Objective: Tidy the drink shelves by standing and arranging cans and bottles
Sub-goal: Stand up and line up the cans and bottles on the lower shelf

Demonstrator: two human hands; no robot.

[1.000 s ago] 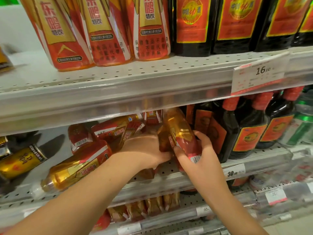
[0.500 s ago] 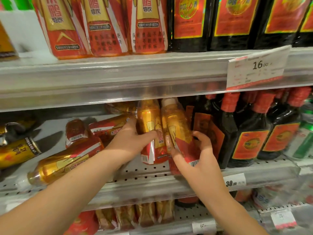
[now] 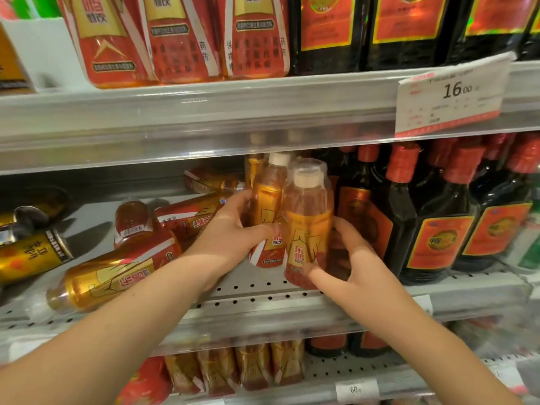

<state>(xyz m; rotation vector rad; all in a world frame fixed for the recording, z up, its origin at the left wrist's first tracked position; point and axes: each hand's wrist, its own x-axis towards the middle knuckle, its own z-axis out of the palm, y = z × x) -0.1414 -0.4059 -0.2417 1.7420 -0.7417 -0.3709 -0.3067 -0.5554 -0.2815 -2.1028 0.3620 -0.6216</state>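
Observation:
Two amber drink bottles with red-and-gold labels stand upright side by side on the middle shelf (image 3: 263, 290). My left hand (image 3: 233, 229) grips the left bottle (image 3: 267, 200) round its lower half. My right hand (image 3: 347, 264) holds the right bottle (image 3: 306, 217) from the right, thumb across its base. Left of them several bottles of the same kind lie on their sides, the nearest one (image 3: 117, 276) at the shelf's front. A gold can (image 3: 29, 255) lies on its side at the far left.
Dark bottles with red caps (image 3: 432, 223) stand packed right of the held bottles. The upper shelf rail (image 3: 204, 121) hangs low over the bottle caps, with a 16.00 price tag (image 3: 453, 95). Large red-labelled bottles stand above. More packs sit on the shelf below.
Both bottles have been tipped from leaning to upright and brought together. My hands rose with them, and the view moved up and closer.

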